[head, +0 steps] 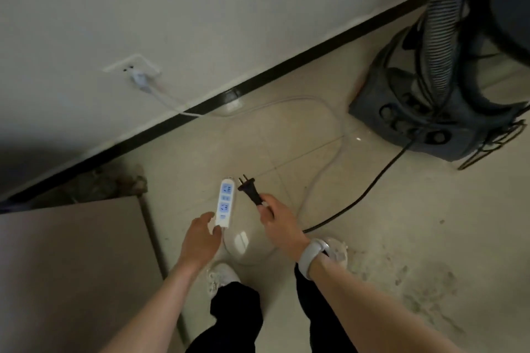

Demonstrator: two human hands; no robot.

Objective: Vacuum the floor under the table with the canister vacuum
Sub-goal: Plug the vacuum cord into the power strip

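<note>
- While the floor (372,238) is laid out in pale tiles, a patch of dust and debris (424,295) is seen at the lower right, well apart from the bench.
- The bench (71,266) is seen at the lower left, its brown top near the wall; more debris (114,183) is piled just beyond its far corner.
- The canister vacuum (415,112) is parked at the upper right by the baseboard, its ribbed hose (447,23) rising out of view, so no suction can be expected yet.
- The black cord (372,189) is run across the floor from the vacuum to the right hand; a trip or a snag could be caused by its slack beside the feet.
- The power strip (224,202) is held up at its near end by the left hand (200,238), fingers curled round it; its white lead is traced to the wall socket (134,69).
- The plug (249,188) is pinched by the right hand (275,223), prongs just beside the strip, not yet inserted; misaligned prongs or a wobbling strip could cause a missed socket.
</note>
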